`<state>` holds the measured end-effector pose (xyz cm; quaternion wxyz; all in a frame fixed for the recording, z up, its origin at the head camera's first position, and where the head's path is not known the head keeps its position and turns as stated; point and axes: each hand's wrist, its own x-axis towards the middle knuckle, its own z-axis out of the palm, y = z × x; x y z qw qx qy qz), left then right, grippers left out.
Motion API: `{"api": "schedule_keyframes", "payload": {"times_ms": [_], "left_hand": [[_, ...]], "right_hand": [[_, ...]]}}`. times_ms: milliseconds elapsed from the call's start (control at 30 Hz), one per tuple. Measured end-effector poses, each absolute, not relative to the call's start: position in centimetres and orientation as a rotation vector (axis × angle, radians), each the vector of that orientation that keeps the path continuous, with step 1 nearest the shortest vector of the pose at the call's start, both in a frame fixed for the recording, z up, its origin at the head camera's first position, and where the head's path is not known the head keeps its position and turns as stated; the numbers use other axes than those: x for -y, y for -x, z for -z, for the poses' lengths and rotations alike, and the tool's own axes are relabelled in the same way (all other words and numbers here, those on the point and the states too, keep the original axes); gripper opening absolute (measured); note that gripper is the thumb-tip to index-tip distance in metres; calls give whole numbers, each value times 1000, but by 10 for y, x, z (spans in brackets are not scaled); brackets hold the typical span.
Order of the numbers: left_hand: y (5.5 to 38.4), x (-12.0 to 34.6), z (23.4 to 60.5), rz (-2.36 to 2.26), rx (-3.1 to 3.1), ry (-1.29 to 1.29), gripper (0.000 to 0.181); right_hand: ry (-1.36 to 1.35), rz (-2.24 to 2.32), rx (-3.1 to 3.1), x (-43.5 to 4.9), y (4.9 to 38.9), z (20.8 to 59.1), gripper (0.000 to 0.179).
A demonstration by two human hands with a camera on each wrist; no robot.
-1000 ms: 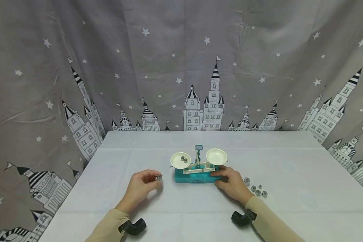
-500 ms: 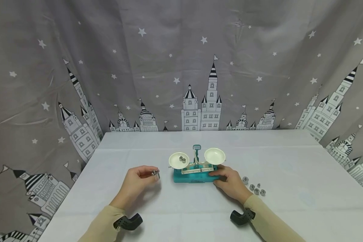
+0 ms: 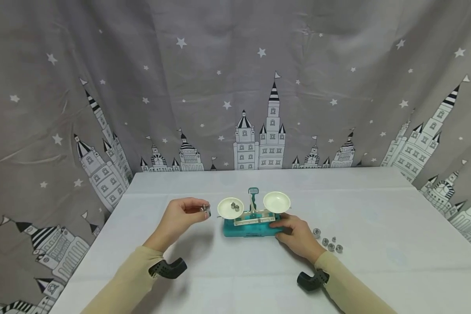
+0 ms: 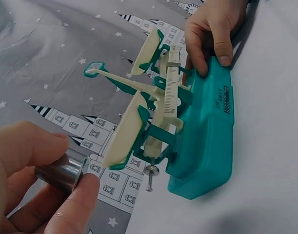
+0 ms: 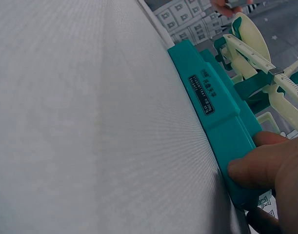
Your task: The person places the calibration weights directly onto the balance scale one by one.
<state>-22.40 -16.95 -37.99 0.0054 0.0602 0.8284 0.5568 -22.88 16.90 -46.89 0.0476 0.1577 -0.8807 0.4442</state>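
Note:
A green balance scale (image 3: 246, 230) with two cream pans stands on the white table. My left hand (image 3: 178, 218) pinches a shiny cylindrical metal weight (image 4: 63, 170) between thumb and fingers, raised above the table just left of the left pan (image 3: 223, 213). Two small metal weights (image 3: 234, 206) lie in that pan; nothing lies in the right pan (image 3: 276, 202). My right hand (image 3: 300, 237) grips the right end of the scale's base, its thumb (image 5: 251, 168) on the front face and its fingers reaching behind.
Several loose metal weights (image 3: 331, 247) stand on the table (image 3: 377, 226) to the right of my right hand. A grey curtain (image 3: 204, 65) printed with castles and stars hangs behind the table's far edge.
My left hand has risen and moved forward with the metal weight, first turning it slightly, and is now level with the left pan. My right hand stays on the scale's base.

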Motion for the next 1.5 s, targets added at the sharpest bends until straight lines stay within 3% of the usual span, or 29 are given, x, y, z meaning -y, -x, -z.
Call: {"api": "schedule_keyframes", "payload": {"times_ms": [1500], "left_hand": [[249,113,357,-1366,-2779,-355,22]], "right_hand": [[-495,-1347,2687,-167,228,466,26]]}}
